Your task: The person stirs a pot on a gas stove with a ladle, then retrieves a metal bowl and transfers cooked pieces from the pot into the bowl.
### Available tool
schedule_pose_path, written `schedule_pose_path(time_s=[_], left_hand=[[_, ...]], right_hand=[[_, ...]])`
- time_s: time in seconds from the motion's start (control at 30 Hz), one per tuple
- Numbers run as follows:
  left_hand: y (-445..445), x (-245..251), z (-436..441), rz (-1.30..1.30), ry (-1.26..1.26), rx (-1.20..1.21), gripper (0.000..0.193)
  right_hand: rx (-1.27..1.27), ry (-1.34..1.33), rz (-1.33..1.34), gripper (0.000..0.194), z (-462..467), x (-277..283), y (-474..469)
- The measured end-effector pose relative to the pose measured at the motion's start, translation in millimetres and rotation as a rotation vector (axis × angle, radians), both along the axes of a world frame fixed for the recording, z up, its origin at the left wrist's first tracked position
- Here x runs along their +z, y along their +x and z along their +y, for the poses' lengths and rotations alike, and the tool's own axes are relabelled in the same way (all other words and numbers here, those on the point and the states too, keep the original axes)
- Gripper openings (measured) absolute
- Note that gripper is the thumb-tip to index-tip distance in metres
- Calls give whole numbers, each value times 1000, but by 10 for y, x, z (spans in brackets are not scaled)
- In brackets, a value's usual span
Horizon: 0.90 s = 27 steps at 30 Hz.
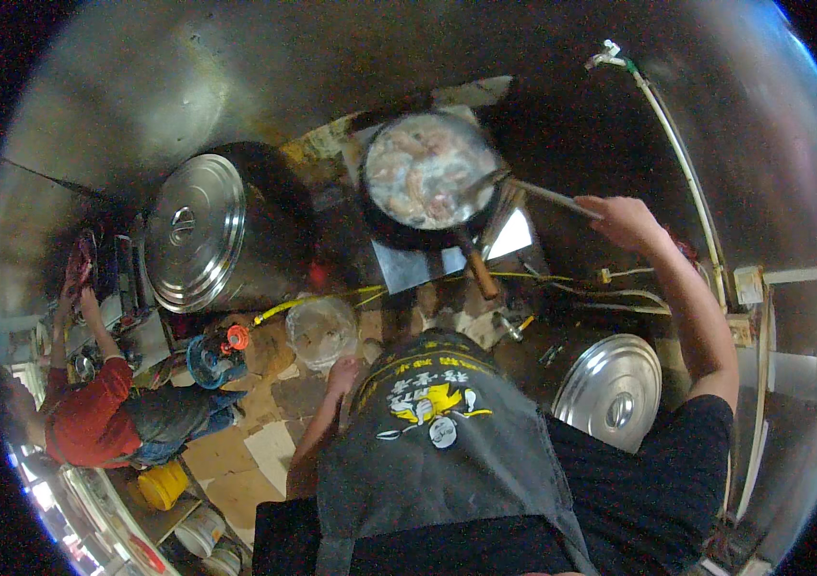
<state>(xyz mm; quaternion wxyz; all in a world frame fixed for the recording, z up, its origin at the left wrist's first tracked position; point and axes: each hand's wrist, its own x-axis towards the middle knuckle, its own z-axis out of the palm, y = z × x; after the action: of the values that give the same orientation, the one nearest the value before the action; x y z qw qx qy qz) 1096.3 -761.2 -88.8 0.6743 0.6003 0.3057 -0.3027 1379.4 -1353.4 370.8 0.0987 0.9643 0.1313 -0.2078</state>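
My right hand is closed around the long handle of a metal utensil, whose head rests at the right edge of a wok. Pale pieces of food, likely meat, lie in cloudy, foamy liquid filling the wok. The wok's wooden handle points toward me, and no hand is on it. Low at my side, my left hand is at the rim of a clear plastic container or bag; its fingers are partly hidden, so I cannot tell whether it grips it.
A large pot with a steel lid stands left of the wok, and another steel lid is at right. A yellow hose runs below the wok. At far left, a co-worker in a red top handles something dark red. A tap is at upper right.
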Motion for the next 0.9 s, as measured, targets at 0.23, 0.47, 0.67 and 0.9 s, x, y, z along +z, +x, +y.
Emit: schedule_pose_path(time_s=[0.23,0.47,0.67,0.9], left_hand=[[50,74,-79,-209,-283,158,9],[-24,-288,137,-122,-296,106,7],[-127,-646,270,-75,-825,173,17],[-220,-801,239,-316,-318,15,19]], right_hand=[[-22,17,29,53,100,75,-27],[3,1,76,54,233,212,3],[-23,-29,158,54,360,251,63],[30,3,232,53,392,227,113]])
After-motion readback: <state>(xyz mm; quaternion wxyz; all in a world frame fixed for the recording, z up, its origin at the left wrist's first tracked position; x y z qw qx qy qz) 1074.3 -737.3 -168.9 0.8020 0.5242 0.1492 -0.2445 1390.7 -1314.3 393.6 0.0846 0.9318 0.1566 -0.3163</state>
